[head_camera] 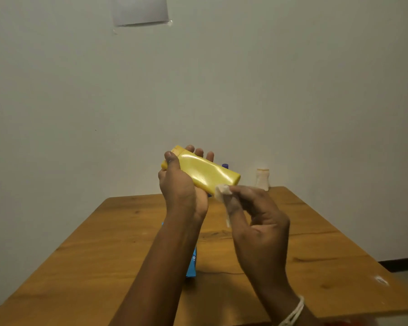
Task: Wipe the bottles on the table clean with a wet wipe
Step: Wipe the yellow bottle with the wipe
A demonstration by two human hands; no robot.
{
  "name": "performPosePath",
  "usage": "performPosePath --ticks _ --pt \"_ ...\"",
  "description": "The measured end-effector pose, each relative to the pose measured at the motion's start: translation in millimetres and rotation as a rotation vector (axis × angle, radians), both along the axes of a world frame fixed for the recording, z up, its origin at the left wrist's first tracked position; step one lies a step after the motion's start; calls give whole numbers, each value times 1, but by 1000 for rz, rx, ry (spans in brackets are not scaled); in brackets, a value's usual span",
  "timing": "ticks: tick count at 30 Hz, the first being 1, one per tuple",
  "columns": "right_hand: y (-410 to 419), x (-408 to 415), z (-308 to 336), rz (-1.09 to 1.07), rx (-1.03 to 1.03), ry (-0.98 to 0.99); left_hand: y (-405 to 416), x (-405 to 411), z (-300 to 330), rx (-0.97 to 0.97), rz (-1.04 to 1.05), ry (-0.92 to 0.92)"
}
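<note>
Left hand [181, 184] grips yellow bottle [206, 171], held tilted above table [104, 243]. Right hand [262, 220] pinches wet wipe [223, 192] against bottle's lower end. Pale bottle [262, 178] upright at table's far edge.

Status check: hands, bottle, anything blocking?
Left hand grips yellow bottle, held above table. Right hand pinches wet wipe against its base. Nothing blocking.

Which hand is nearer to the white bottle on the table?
Right. The right hand, wiping the yellow bottle, is just below-left of the white bottle; the left hand is farther left.
</note>
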State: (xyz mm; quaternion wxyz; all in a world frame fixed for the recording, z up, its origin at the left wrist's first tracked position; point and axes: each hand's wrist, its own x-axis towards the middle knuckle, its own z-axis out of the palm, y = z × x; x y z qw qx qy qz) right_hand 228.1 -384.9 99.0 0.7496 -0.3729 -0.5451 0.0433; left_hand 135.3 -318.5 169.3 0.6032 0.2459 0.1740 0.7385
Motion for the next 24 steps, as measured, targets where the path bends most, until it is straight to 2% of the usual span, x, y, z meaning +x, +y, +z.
performPosePath --ticks 3,7,9,15,18,22,24 --pt "-1 -6 -5 59 -35 58 -1 -3 -4 12 0 -3" --pt "10 10 15 75 -66 264 -4 -3 -8 38 9 26" --pt "11 14 22 89 -71 299 -4 -1 -9 47 17 27" --pt "-14 -6 -2 196 -150 248 -3 -1 -6 83 -17 39" --pt "-8 13 8 202 -127 256 -5 -6 -8 122 -77 165" --pt "0 34 31 395 -230 46 -12 -9 -9 208 -183 402" --pt "6 37 42 384 -226 -42 -13 -10 -10 260 -191 518"
